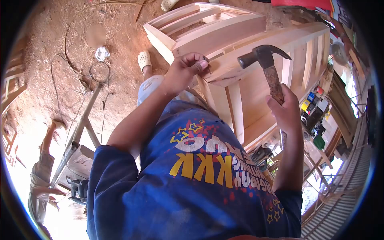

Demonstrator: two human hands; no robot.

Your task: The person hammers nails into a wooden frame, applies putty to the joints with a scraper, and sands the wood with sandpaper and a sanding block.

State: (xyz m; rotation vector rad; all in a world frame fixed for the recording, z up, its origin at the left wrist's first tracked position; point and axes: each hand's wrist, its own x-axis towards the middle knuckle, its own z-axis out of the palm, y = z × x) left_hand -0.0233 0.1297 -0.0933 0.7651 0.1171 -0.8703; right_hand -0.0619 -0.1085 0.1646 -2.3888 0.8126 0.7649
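My right hand (pixel 286 107) is wrapped round the worn wooden handle of a claw hammer (pixel 265 56). The dark hammer head is raised above the wooden frame, its claw pointing right. My left hand (pixel 187 72) is closed in a pinch over the near corner of the frame's top board (pixel 232 66). Between thumb and forefinger is a thin dark nail (pixel 209 70), mostly hidden by the fingers, its lower end close to the wood. The pale wooden frame (pixel 260 106) has several upright slats and stands right in front of my body.
Behind it is a second slatted wooden frame (pixel 220 30). Cables and a wire loop (pixel 99 72) lie on the dirt floor at left, near a wooden post (pixel 86 108). Another person (pixel 42 176) is at the far left. Tools and yellow-and-black items (pixel 314 106) sit at right.
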